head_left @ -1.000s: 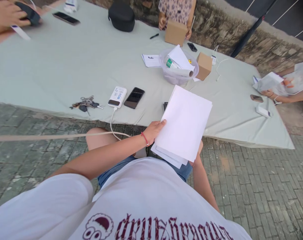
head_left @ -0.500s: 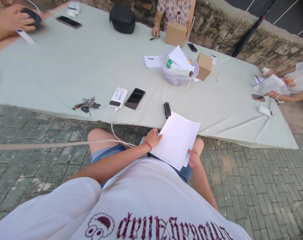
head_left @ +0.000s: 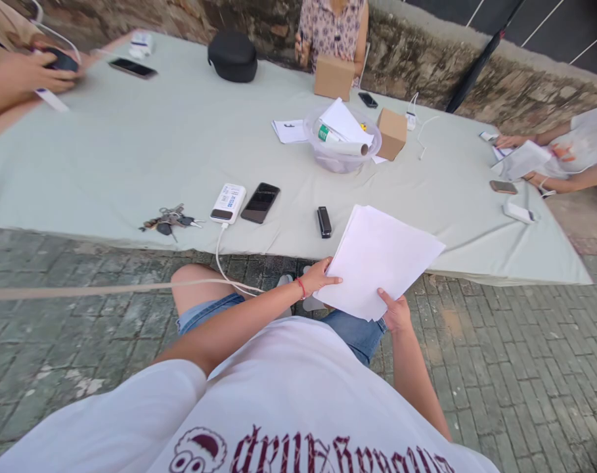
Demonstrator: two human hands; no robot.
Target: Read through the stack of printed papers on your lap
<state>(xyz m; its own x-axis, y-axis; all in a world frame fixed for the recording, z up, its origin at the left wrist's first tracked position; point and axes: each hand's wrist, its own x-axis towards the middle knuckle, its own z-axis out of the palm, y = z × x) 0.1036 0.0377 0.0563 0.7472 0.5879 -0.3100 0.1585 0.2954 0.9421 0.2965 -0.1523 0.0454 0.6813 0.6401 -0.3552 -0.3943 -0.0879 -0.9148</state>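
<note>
Pinching the stack of white sheets (head_left: 379, 259) at its near corners, left hand (head_left: 319, 277) and right hand (head_left: 395, 312) hold it over the lap, fanning toward the table (head_left: 131, 151).

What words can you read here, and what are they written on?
Shirt: dark red fancy lettering, cut off at the bottom edge, not readable.
Power bank: blue print, too small to read.
Green tube in the bowl: white marks, too blurred.
Sheet on the table: small dark mark, unreadable.
Paper stack held by left hand and right hand: blank.
</note>
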